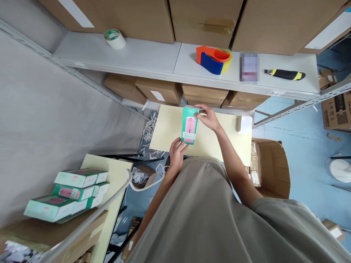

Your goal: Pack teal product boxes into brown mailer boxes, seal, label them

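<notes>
A green and white product box [189, 126] with a pink device printed on its front is held upright over the pale yellow table [170, 126]. My right hand [207, 116] grips its top right corner, thumb on the front face. At the lower left edge, the fingers of my left hand [177, 151] are bent against the box's bottom. A small white box [244, 124] stands at the table's right side, apart from both hands.
Above the table, a grey shelf [148, 54] carries a tape roll [115, 39], an orange and blue tape dispenser [213, 60] and a utility knife [285, 74]. Several green boxes [65, 193] are stacked on the left. An open carton [274, 168] stands at right.
</notes>
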Motion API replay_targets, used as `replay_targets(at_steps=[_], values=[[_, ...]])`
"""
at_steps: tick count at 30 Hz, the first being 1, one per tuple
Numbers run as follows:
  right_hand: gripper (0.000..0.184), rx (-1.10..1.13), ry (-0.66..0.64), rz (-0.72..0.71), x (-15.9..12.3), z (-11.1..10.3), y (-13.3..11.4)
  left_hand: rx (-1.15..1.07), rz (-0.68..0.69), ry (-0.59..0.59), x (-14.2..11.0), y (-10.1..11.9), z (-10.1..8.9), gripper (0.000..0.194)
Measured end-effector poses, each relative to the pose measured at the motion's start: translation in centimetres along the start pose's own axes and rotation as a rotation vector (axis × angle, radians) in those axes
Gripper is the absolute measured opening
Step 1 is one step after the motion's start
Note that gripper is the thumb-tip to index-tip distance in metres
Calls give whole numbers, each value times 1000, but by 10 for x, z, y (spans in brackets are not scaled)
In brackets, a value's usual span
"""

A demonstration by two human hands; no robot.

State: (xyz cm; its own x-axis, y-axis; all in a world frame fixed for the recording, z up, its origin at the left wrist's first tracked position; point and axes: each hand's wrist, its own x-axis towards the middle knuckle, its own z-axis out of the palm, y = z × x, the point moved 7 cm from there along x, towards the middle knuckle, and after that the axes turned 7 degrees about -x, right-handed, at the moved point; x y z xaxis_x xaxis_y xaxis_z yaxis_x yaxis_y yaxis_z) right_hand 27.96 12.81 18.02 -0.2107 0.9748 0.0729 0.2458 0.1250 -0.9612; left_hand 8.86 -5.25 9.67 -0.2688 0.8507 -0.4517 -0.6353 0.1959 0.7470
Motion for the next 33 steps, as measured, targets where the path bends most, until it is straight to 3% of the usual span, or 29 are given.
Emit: replay_targets(at_steps=[3,5,9,14,18,20,24,28,33], values=[[51,35,-54,-11,-2,1,0,-31,-192,-47,2,-15,-3,52],[51,43,-72,-10,-3,1,1,-30,-249,-56,2,-20,-6,51],[48,39,-70,6,-3,0,7,-21,-235,-56,4,-24,-9,53],[46,-19,-50,-5,-5,1,9,61,-114,-42,9,-22,-5,61],[48,-134,34,-12,-9,7,6,175,3,69,10,-18,-6,74],[47,-154,104,5,-9,7,5,179,26,67,9,-15,-4,72],[42,-33,159,32,-7,4,9,38,-78,-56,5,-14,2,49],[46,97,115,86,-7,2,22,-36,-243,-92,3,-21,2,49],[47,120,46,144,-9,4,37,-14,-213,-75,4,-24,-1,50]])
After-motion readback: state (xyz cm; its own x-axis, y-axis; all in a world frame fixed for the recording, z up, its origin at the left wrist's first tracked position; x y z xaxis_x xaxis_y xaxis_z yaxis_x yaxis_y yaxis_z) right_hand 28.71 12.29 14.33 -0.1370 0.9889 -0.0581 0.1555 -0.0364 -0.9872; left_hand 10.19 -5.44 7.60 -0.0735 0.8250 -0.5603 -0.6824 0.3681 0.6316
